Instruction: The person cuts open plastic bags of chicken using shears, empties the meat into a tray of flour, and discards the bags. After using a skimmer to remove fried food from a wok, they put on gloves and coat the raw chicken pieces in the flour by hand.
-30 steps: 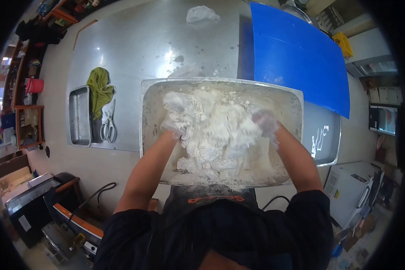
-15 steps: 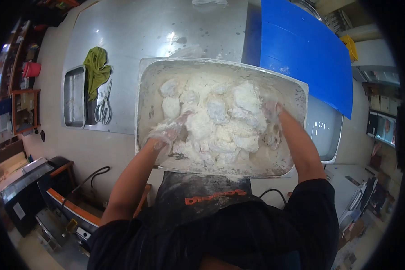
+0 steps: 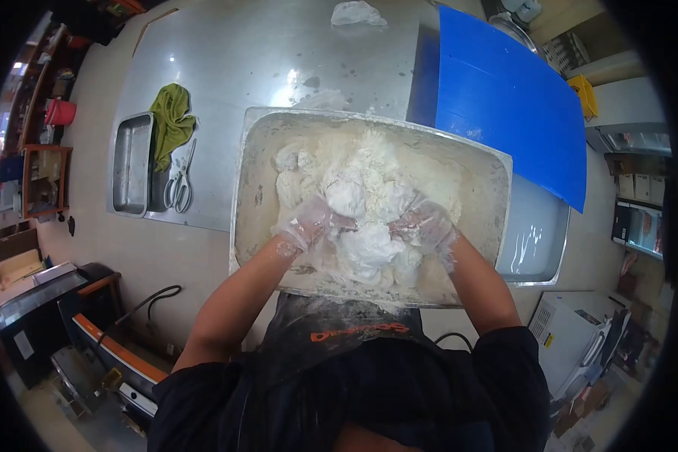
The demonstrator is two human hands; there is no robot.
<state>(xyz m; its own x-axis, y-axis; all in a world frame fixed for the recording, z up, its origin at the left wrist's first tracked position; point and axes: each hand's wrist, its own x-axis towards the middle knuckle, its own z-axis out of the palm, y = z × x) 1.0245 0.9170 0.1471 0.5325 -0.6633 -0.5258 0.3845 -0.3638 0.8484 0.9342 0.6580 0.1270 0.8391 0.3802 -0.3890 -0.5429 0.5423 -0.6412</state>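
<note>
A deep metal pan holds white flour and several flour-coated pieces that look like chicken. My left hand, in a clear plastic glove dusted white, presses against the heap from the left, its fingers curled round coated pieces. From the right, my gloved right hand grips into the same heap, with its fingertips partly hidden by flour. Between both hands the pieces are bunched near the pan's middle. One large white-coated piece lies just below the fingers.
A steel table carries scissors, a green cloth, a small metal tray and a crumpled plastic bag. On the right, a blue board partly covers a basin of whitish liquid.
Both hands have moved inward from the pan's sides, the right one farther. The coated pieces are gathered toward the middle, leaving the pan's right side barer. The view has shifted slightly.
</note>
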